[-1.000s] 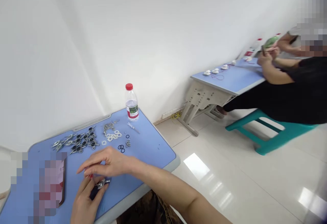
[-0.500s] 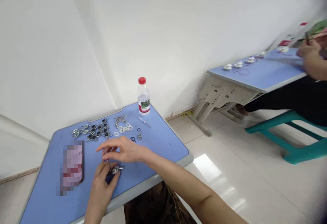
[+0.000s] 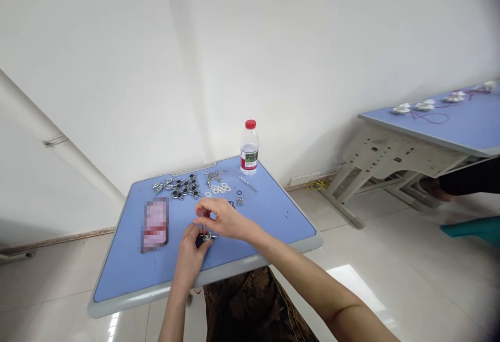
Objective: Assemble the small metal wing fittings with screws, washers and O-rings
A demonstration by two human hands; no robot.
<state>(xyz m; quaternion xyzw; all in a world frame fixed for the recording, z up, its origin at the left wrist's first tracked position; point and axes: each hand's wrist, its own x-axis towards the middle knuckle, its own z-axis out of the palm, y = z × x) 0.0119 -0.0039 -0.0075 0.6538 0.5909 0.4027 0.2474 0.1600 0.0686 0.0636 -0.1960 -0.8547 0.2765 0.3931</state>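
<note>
My left hand (image 3: 192,251) rests on the blue desk and grips a small metal fitting (image 3: 208,236) between thumb and fingers. Above it, my right hand (image 3: 222,216) is closed round the reddish handle of a screwdriver (image 3: 202,213). Its thin shaft points down at the fitting; the tip's exact contact is hidden. Just beyond my hands lie black rubber rings (image 3: 232,204), a heap of tiny metal balls or nuts (image 3: 240,201) and flat pale gaskets (image 3: 221,188). Several similar metal fittings with black centres (image 3: 186,186) sit farther left.
A phone (image 3: 155,225) lies on the left of the desk (image 3: 117,274). At the back stand a water bottle (image 3: 250,149) and a syringe-like tube (image 3: 248,183). Metal pins (image 3: 214,176) are piled nearby. A second desk (image 3: 461,123) is to the right, with a person's leg (image 3: 469,179) beside it.
The view has swung left, so everything sits farther right in the picture and the person at the other desk is mostly out of view. My right hand's fingers have closed in on the screwdriver handle.
</note>
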